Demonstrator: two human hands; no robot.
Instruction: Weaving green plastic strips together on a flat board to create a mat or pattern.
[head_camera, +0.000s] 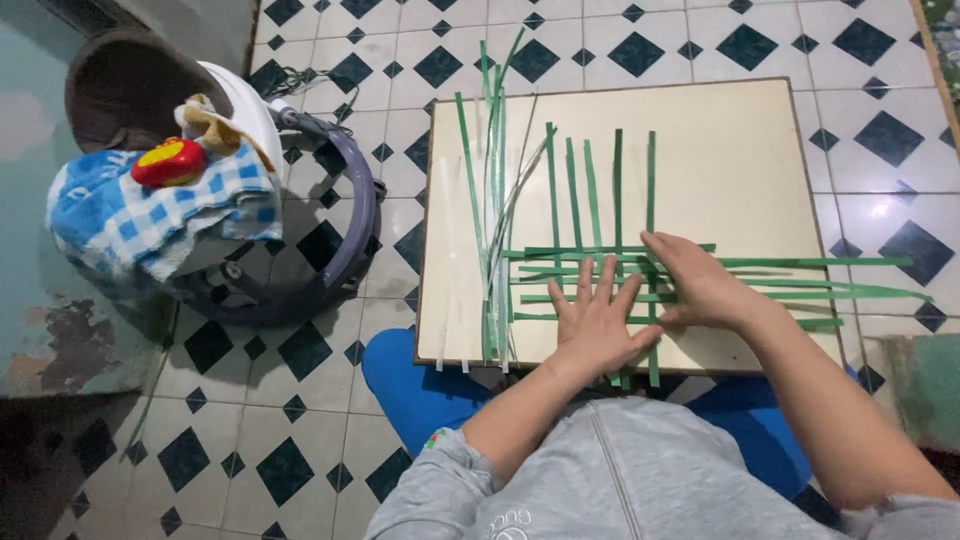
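A woven patch of green strips (590, 262) lies on a cream square board (730, 160), with upright strips crossing several sideways ones. My left hand (595, 322) rests flat on the weave, fingers spread. Beside it, my right hand (700, 285) presses down on the crossing strips, fingers pointing left. Long sideways green strips (850, 290) stick out past the board's right edge. A loose bundle of green and pale strips (495, 200) lies along the board's left side. Neither hand grips anything.
The board sits over my blue-clad knees (410, 385) above a black-and-white diamond tile floor (640, 40). At left stands a round baby walker (300, 220) draped with a blue checked cloth (140, 220) and carrying a red toy (168, 162).
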